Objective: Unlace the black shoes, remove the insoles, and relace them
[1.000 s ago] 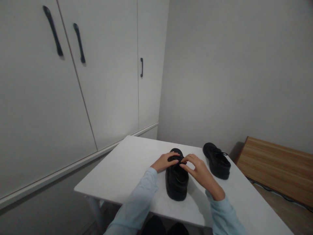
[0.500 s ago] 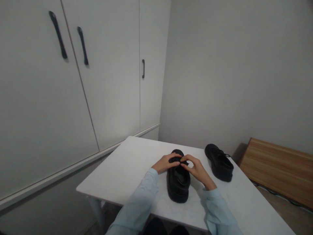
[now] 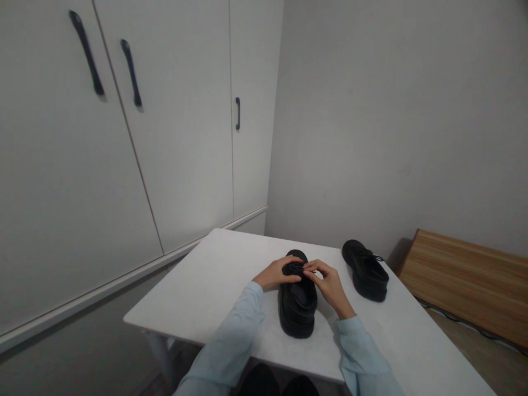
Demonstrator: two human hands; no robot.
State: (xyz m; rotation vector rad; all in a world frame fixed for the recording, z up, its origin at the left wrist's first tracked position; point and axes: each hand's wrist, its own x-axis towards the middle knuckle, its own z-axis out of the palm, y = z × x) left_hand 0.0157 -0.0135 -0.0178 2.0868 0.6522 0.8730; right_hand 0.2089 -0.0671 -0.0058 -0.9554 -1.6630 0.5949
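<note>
A black lace-up shoe (image 3: 297, 311) stands on the white table (image 3: 214, 280), its heel towards me and its toe away. My left hand (image 3: 279, 273) rests on the left side of its lacing, thumb and fingers spread around the laces. Over the right side of the lacing, my right hand (image 3: 325, 280) pinches a black shoelace between thumb and fingertips. The matching black shoe (image 3: 367, 275) sits further right near the table's edge, its laces tied and nothing touching it.
White cabinet doors (image 3: 190, 137) with dark handles rise at the left, and a grey wall (image 3: 371, 121) stands behind the table. A wood-grain board (image 3: 466, 280) lies beyond the right edge, with a cable along its near side.
The view has shifted slightly. My left thumb and fingers have parted around the lacing, and my right fingertips have drawn a little away from my left ones.
</note>
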